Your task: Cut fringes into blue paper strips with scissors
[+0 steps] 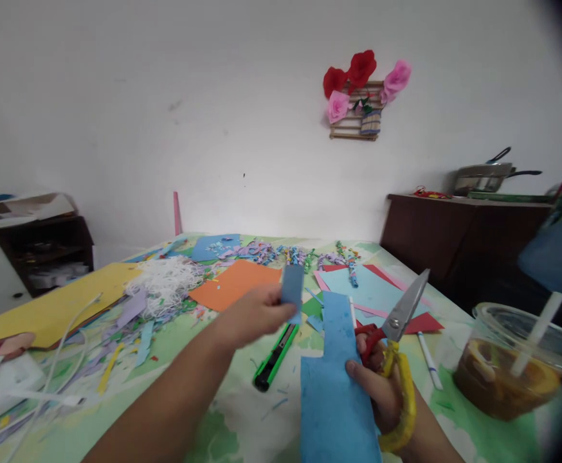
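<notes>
Though aslant, scissors (397,325) tip-up and rightward.

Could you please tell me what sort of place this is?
Probably a room at home, used for paper crafts: scissors, an orange sheet, and cookware on a dark cabinet suggest this.

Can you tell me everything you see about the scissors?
The scissors have grey blades that look like metal, with a round pivot where they join. One handle is red; the other is a chunky yellow loop that looks wrapped. The blades seem closed, with the tip pointing up and to the right in the picture. The right hand holds them by the handles, along with a blue sheet. Whether that sheet touches them is hard to tell.
</notes>
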The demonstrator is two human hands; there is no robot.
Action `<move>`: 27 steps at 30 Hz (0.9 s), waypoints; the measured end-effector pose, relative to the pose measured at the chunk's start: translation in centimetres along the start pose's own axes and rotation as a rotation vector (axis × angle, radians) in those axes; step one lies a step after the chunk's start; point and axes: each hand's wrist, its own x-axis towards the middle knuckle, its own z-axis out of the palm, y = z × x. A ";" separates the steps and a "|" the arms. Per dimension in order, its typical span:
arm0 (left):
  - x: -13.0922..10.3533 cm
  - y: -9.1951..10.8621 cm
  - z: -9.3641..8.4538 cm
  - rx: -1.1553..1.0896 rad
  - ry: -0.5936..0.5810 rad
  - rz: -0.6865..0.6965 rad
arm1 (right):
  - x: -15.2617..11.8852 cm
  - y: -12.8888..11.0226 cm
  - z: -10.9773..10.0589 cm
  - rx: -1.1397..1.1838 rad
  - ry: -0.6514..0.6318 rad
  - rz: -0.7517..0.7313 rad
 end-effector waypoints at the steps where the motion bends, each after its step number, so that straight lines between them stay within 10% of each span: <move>1: -0.1 0.0 -0.9 -0.003 0.048 0.005 | 0.0 -0.1 0.0 -0.027 0.007 -0.004; 6: -0.7 0.4 -3.1 -0.059 0.080 -0.008 | 0.4 -0.2 -0.1 -0.283 0.084 -0.038; 16: 0.5 -0.2 0.8 -0.381 0.010 -0.086 | 1.6 1.7 -1.5 -0.799 0.257 -0.019; 27: 0.6 -0.5 3.2 -0.263 -0.307 -0.252 | 0.9 0.4 0.9 -0.274 0.003 -0.259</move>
